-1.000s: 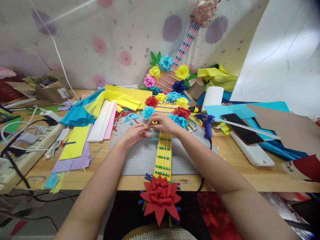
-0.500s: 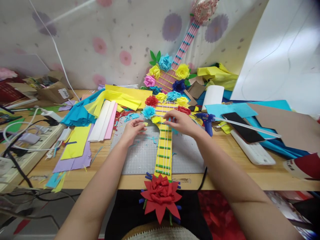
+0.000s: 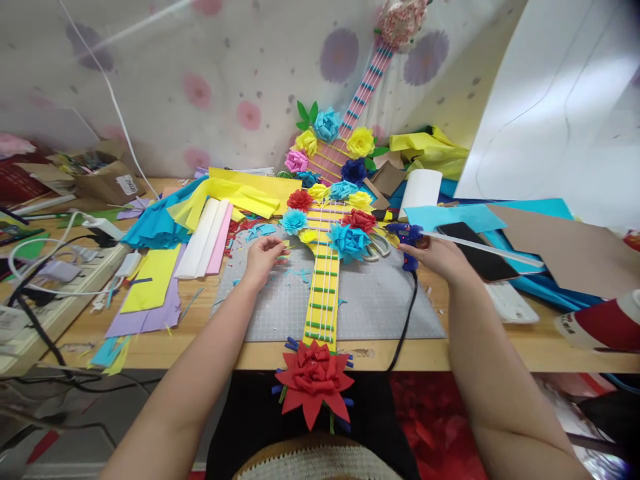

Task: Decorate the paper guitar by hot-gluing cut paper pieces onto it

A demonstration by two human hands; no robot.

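Observation:
My left hand [image 3: 265, 260] is above the left side of the cutting mat [image 3: 280, 319], its fingertips pinched on what looks like a small yellow-green paper piece. To the right, my right hand [image 3: 440, 259] has its fingers closed around the grip of a blue glue gun [image 3: 406, 232], with a long glue stick [image 3: 480, 247] jutting from its back. Between the hands lies a yellow paper guitar [image 3: 325, 280] with green frets and white strings. Paper flowers cover its body, among them a blue flower [image 3: 349, 243]. A big red flower [image 3: 316, 377] sits on its head, over the table's front edge.
Behind leans a pink paper guitar [image 3: 367, 83]. Scissors [image 3: 379, 248] lie by the blue flower. On the left are paper rolls [image 3: 204, 240], yellow sheets [image 3: 153, 280] and a power strip [image 3: 65, 310]. A phone [image 3: 477, 250] and a red cup [image 3: 603, 320] stand right.
My right hand has moved right from the guitar to the glue gun and closed on it, uncovering the blue flower and scissors. My left hand has stayed nearly in place.

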